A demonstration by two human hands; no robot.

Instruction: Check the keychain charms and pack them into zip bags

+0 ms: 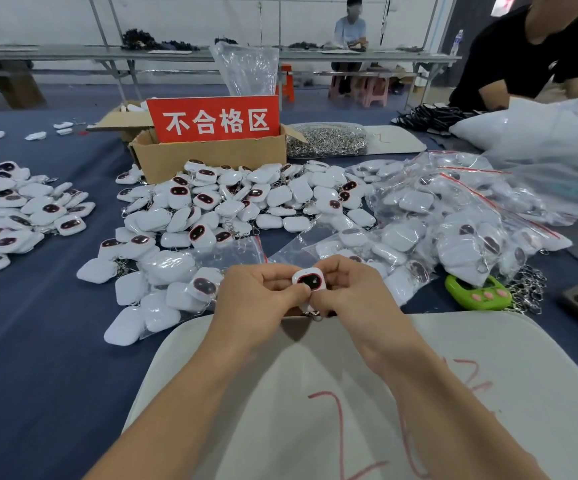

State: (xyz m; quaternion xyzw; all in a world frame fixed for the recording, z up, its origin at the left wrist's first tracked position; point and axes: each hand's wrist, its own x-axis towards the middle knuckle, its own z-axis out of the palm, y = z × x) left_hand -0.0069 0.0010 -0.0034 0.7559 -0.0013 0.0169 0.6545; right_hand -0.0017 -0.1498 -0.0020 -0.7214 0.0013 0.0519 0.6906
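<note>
**Spotter:** Both hands are on 1 piece. Your left hand (260,292) pinches the lower left corner with the thumb on the front, and your right hand (346,289) pinches the right edge. The keychain charm (310,280) sits between them, dark face turned up to you, just above the far edge of the white pad (315,393).

**Partner:** And the metal bit?

**Spotter:** The clasp (315,315) dangles below your thumbs. The charm looks like a small glossy hard shell, so I'd call it light, stiff and probably slick. Grip the rim as you do now. That leaves the face clear to read and free of prints.

**Partner:** Anything that could catch you out?

**Spotter:** The clasp is the 1 loose part. It may well snag its neighbours, so I'd send the body in first and let the clasp trail.

**Partner:** Where does it go?

**Spotter:** A part-filled zip bag (232,252) lies just beyond your left hand, with its red-striped mouth toward the pile. The film looks thin and floppy, so you'll likely need 1 hand to hold the mouth apart.

**Partner:** And farther out?

**Spotter:** The loose pile (246,199) lies on the blue worktop (38,341), up against the cardboard box (211,157) with the red sign (215,121). Packed bags (454,216) are heaped to your right, with a green gadget (474,292) just beside them.
</note>
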